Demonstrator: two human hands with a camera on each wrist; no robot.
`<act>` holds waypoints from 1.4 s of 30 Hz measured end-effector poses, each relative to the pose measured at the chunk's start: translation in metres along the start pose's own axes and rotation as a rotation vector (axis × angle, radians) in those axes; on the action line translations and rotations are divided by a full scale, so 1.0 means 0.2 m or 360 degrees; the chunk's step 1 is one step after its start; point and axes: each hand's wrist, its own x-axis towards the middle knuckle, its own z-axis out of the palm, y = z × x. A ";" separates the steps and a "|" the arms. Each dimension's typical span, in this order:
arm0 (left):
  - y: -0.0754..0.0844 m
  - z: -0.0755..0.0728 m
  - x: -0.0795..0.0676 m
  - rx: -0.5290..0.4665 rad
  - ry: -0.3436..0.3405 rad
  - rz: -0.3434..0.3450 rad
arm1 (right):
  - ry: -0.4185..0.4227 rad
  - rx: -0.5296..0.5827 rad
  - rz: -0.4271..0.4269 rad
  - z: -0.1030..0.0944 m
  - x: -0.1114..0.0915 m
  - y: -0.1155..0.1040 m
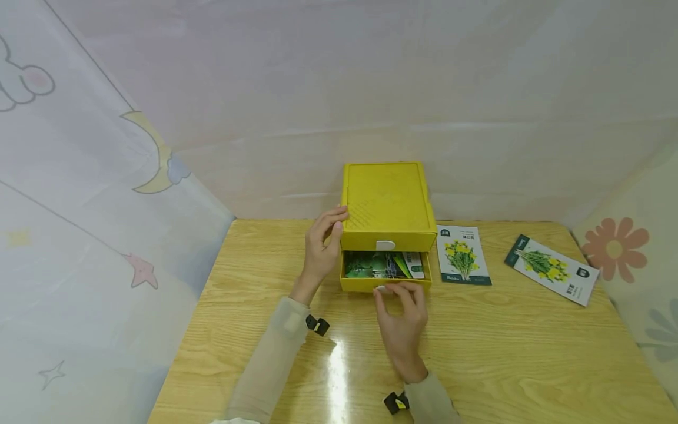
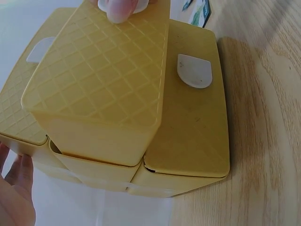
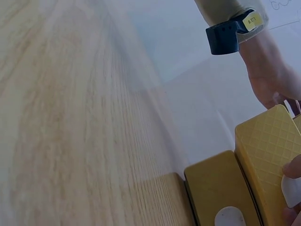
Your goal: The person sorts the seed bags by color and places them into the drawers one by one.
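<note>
A yellow drawer box (image 1: 389,197) stands at the back of the table, its drawers stacked and each fitted with a white tab handle. The middle drawer (image 2: 101,70) is pulled partway out; green and dark printed packets (image 1: 373,265) lie inside. At its front, my right hand (image 1: 404,324) pinches the white handle (image 3: 291,190) between thumb and fingers. My left hand (image 1: 322,250) rests against the box's left side, fingers near the top edge. Below, the bottom drawer (image 2: 197,117) is closed.
Two seed packets with yellow-flower pictures lie right of the box: one packet (image 1: 463,256) close beside it, another packet (image 1: 553,270) farther right and slanted. Patterned cloth (image 1: 291,118) hangs behind and at both sides of the wooden table (image 1: 529,359).
</note>
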 end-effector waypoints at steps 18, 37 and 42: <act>-0.16 0.00 -0.06 0.0035 0.0003 -0.0070 | -0.0019 -0.0022 0.0030 0.06 0.08 0.09; 0.00 0.00 0.00 0.0009 0.0023 -0.0044 | 0.0084 0.0012 0.0133 0.15 0.15 0.16; 0.01 0.00 0.00 0.0004 0.0028 -0.0055 | 0.0072 -0.0026 0.0168 0.15 0.16 0.17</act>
